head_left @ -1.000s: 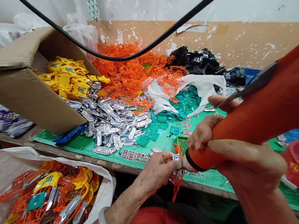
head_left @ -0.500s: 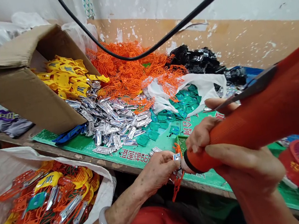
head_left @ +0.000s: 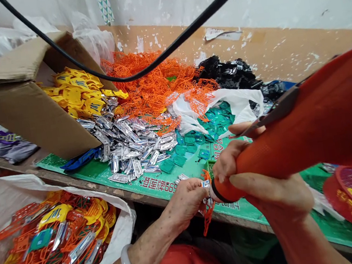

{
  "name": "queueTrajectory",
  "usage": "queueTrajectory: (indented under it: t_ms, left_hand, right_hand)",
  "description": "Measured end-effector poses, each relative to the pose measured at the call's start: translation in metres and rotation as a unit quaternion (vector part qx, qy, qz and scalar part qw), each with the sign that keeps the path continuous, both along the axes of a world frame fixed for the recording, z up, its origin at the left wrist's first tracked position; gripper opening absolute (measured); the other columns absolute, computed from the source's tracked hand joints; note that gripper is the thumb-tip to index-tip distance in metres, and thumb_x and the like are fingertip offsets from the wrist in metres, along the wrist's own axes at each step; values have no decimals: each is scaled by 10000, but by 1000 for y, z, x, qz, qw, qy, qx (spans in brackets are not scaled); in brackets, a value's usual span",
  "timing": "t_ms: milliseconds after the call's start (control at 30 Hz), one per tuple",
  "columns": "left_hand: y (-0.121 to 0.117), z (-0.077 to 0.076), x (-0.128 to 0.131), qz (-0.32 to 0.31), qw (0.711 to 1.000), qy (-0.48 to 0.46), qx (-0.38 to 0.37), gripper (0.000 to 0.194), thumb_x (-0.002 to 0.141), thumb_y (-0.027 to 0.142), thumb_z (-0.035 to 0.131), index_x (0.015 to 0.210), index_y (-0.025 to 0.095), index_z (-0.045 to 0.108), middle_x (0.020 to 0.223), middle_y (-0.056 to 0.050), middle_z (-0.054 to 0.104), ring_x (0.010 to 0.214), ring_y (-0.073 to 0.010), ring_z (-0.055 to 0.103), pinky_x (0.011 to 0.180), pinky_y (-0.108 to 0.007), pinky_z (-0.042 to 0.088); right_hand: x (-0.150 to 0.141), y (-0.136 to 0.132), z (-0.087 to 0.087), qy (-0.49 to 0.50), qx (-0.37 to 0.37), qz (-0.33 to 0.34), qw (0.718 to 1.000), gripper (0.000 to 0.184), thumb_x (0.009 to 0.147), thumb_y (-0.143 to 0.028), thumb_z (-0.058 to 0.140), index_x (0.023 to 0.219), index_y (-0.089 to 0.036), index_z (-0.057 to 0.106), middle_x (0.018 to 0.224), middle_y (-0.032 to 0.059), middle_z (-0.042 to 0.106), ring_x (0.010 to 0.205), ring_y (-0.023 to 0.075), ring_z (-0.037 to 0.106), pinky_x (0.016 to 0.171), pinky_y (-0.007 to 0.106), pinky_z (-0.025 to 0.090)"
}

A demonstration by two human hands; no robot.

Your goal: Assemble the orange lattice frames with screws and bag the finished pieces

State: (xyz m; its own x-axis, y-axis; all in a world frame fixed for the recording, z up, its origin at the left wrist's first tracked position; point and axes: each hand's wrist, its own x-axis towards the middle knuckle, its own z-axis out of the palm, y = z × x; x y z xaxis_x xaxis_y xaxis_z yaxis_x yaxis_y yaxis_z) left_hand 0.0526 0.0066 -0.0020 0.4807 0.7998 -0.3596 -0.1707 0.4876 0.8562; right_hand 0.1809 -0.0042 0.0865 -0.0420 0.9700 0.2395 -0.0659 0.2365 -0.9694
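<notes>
My left hand [head_left: 184, 204], a pale bangle at its wrist, pinches an orange plastic frame [head_left: 208, 220] with a silver piece [head_left: 205, 184] against it, over the table's front edge. Wrapped around a large orange-red cylindrical tool, which looks like an electric screwdriver [head_left: 281, 144], is my right hand [head_left: 275, 194]. A black band and a white nose form the tool's front end, which meets the silver piece. The nose hides the contact point. Close behind the hands is a small green basket [head_left: 211, 168], partly covered.
A cardboard box [head_left: 30, 112] spills yellow parts [head_left: 76, 91]. Silver pieces [head_left: 132, 142], orange frames [head_left: 150, 83], teal pieces [head_left: 216, 120] and black parts [head_left: 226, 73] lie heaped. A white sack [head_left: 123, 221] of assembled pieces stands front left, a red basket [head_left: 342, 188] right. A black cable [head_left: 142, 72] hangs across.
The tool and my right hand have shifted a little left, its nose still against the part. The black cable has swung left and slightly lower. My left hand keeps its pinch.
</notes>
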Motion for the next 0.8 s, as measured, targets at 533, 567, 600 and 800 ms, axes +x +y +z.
queueTrajectory:
  t_ms: [533, 567, 600, 800]
  left_hand:
    - [-1, -8, 3, 9, 999, -20, -29, 184, 602, 304, 641, 571, 182, 506, 480, 64, 436, 428, -69, 342, 447, -213, 281]
    - [-1, -9, 4, 12, 999, -20, -32, 204, 599, 321, 647, 564, 186, 498, 473, 66, 433, 424, -69, 344, 445, -214, 278]
    - [-2, -9, 5, 15, 999, -18, -35, 221, 600, 339, 648, 559, 189, 492, 467, 67, 431, 418, -69, 345, 442, -215, 276]
    - [-5, -1, 7, 22, 999, 7, -42, 174, 577, 328, 599, 521, 183, 521, 455, 42, 464, 375, -72, 352, 408, -228, 232]
  right_hand:
    - [2, 5, -9, 0, 25, 25, 999, 283, 629, -189, 725, 876, -236, 595, 665, -23, 581, 630, 166, 573, 644, 340, 510]
    - [4, 5, -11, -14, 26, 24, 999, 288, 635, -219, 733, 889, -244, 598, 661, -21, 574, 640, 175, 576, 643, 347, 515]
    - [6, 5, -12, -27, 28, 19, 999, 292, 645, -253, 737, 903, -255, 600, 660, -20, 569, 650, 183, 579, 646, 355, 520]
    - [13, 4, -8, -46, 74, 21, 996, 221, 785, -414, 640, 983, -320, 610, 654, -1, 549, 603, 197, 568, 599, 380, 531]
